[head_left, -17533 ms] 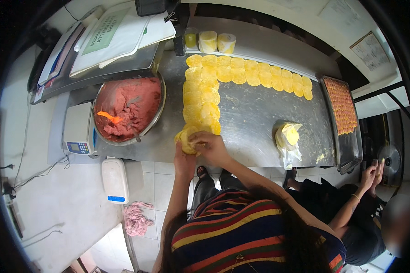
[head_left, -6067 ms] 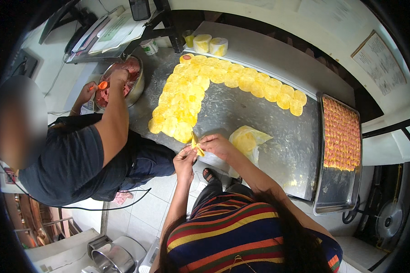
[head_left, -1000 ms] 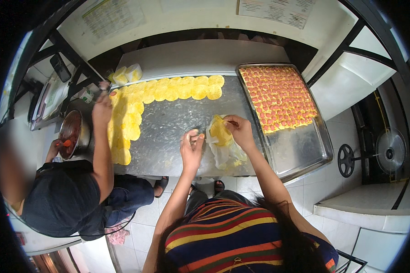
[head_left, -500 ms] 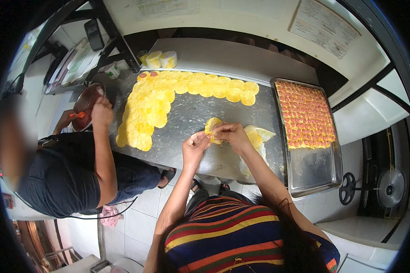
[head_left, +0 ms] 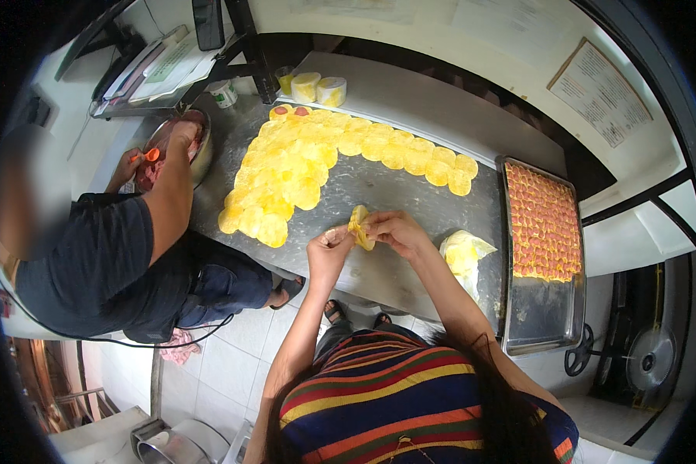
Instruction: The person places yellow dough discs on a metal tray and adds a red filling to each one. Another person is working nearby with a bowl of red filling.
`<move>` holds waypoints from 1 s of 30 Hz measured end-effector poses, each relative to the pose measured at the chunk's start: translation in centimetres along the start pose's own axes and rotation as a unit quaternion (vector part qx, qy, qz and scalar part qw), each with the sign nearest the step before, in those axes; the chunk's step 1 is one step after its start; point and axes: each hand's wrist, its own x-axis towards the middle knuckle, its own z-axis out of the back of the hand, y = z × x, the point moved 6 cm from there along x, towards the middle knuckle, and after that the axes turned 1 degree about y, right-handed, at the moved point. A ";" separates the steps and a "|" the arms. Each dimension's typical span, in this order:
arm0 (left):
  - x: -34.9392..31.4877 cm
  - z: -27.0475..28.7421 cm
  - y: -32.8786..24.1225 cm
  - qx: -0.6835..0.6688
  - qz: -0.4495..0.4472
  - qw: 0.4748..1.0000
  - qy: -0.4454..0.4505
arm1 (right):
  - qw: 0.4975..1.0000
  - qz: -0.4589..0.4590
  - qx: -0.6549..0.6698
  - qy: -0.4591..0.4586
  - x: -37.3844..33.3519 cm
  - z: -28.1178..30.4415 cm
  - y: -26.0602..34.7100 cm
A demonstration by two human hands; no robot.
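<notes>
A: Which materials and shapes surround the hands?

B: A grey, faintly streaked metal surface [head_left: 379,193] carries an L-shaped array of overlapping thin round yellow sheets [head_left: 317,143], softly mottled. From the hands, its column lies toward ten o'clock, its row toward one o'clock, with two smooth pink dabs [head_left: 301,111] near eleven o'clock. At three o'clock rests a crumpled translucent white plastic wrapping with yellow content [head_left: 462,251]; beyond it stands a rectangular rimmed metal tray [head_left: 541,313], partly filled with close rows of pink-topped yellow pieces [head_left: 545,224]. A round metal bowl of pink paste [head_left: 202,164] sits at ten o'clock, with a co-worker's hand in it.

A: And the thing being handled?

B: A bent, thin-edged yellow sheet piece [head_left: 359,226], held above the surface near its front edge. The left hand [head_left: 330,251] pinches it from nine o'clock, the right hand [head_left: 398,232] from three o'clock; each grip is closed on it. Whether it is one layer or several cannot be told.

A: What differs from earlier?

B: One second ago the right hand was at the plastic wrapping and the left held nothing. Six seconds ago the array bore one pink dab.
</notes>
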 end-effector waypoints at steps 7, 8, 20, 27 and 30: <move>0.0 3.5 0.1 0.018 0.005 0.999 -0.029 | 0.995 0.005 -0.076 0.056 2.9 -2.5 -1.9; -0.1 4.4 0.5 0.025 0.006 0.999 -0.044 | 0.995 0.000 -0.078 0.069 3.4 -3.1 -2.4; -7.2 17.8 2.0 -0.117 0.062 0.952 -0.276 | 0.975 0.009 0.214 -0.051 13.0 -8.1 -6.7; -7.7 17.3 2.5 -0.103 0.084 0.953 -0.271 | 0.832 0.295 -0.422 -0.206 13.6 -6.5 -6.8; -7.4 16.6 2.9 -0.104 0.094 0.957 -0.255 | 0.830 0.309 -0.410 -0.216 13.0 -7.0 -6.8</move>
